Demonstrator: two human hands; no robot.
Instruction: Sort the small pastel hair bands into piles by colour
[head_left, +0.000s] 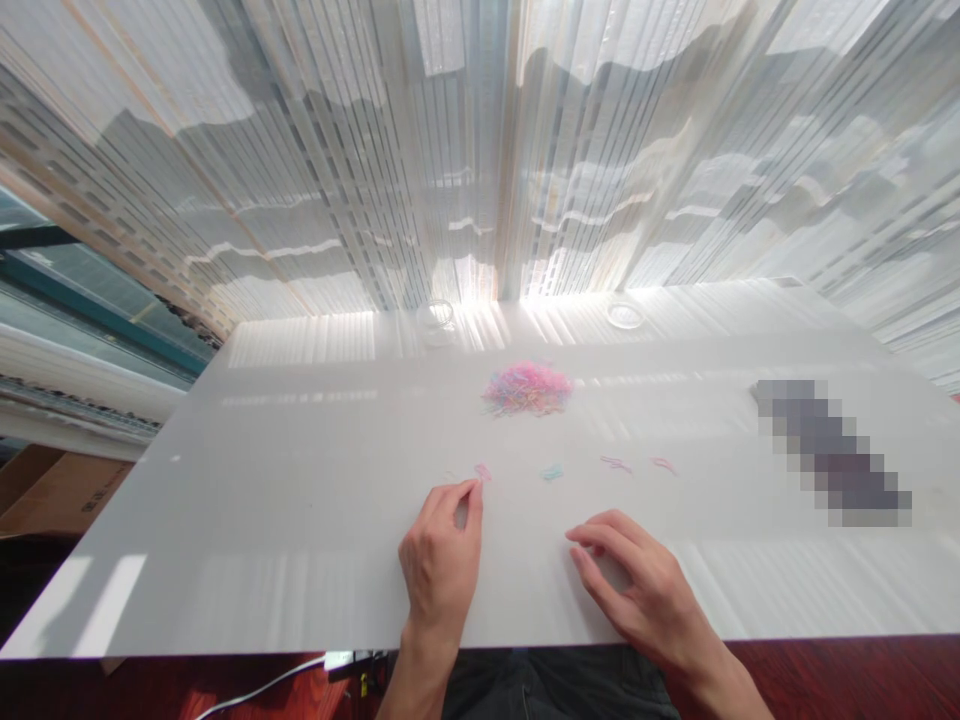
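My left hand (442, 540) rests low over the white table, thumb and forefinger pinched together at the near end of a pink rubber band (482, 471). Faint pale bands (450, 474) lie just left of it. My right hand (630, 575) hovers near the table's front, fingers curved and thumb apart from the forefinger, holding nothing. Ahead of it are small groups of thin bands: teal ones (552, 472), purple ones (616, 464) and pinkish ones (664, 465). Farther back sits a loose heap of pastel bands (529, 388), mostly pink.
Sunlight stripes the white table (315, 520). Two round clear objects (625, 316) stand by the sheer curtain (480, 200) at the back. A blurred dark object (832, 450) lies at right. Left of the table is a cardboard box (64, 490); a power strip (352, 664) sits below the front edge.
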